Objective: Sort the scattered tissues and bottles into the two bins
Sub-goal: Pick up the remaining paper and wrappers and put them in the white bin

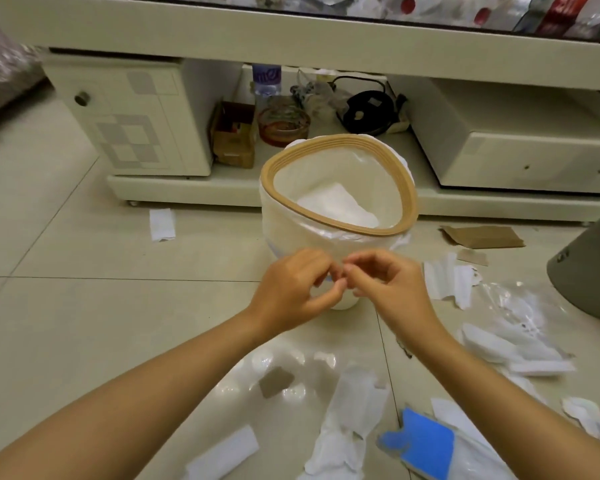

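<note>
A white bin [291,216] with a tan rim ring and a clear liner stands on the floor in the middle of the head view. One white tissue [336,206] lies inside it. My left hand [291,289] and my right hand [392,285] meet fingertip to fingertip at the bin's front wall, fingers curled, pinching what looks like slack liner film. A grey bin [589,271] stands at the right edge. White tissues lie scattered on the floor: one far left [162,225], some right of the bin [447,280], others near me [350,410]. A water bottle [266,81] stands on the low shelf behind.
A cream TV cabinet [136,116] spans the back, its shelf holding a box, a glass bowl and a black device. Brown cardboard pieces [482,236], clear plastic wrap [513,299] and a blue-and-white pack [426,441] lie on the tiled floor at the right.
</note>
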The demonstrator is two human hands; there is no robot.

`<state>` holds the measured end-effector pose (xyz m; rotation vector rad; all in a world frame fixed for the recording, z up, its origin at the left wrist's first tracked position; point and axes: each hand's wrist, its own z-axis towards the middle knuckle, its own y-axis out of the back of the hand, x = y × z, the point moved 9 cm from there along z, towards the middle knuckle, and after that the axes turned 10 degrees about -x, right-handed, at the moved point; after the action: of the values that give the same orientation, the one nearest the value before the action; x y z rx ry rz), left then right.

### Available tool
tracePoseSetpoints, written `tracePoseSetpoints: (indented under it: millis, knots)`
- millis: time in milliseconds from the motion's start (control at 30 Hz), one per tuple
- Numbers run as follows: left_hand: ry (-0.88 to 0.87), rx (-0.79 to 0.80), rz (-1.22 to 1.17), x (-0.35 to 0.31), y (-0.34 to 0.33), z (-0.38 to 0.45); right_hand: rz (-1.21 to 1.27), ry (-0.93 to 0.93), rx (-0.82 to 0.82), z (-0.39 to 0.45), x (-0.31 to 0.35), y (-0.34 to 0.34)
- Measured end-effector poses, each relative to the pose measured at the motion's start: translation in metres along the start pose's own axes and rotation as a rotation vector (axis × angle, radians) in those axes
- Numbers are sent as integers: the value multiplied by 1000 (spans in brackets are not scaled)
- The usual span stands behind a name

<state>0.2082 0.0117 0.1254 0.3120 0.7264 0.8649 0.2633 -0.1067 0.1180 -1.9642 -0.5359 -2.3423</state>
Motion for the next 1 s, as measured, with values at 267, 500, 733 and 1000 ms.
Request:
tracePoseSetpoints:
  millis: [267,500,733,1000]
  knots:
    - [606,409,230,160,-16,-82,-226,-185,124,-11,-92,-72]
    - [935,185,273,277,5,-112,-209,-229,156,18,-109,-148]
    - [806,90,472,327,17,-116,-208,-204,172,53,-118,-225]
    - [1188,281,674,410,55,-136,-250,-204,250,53,-130,-244]
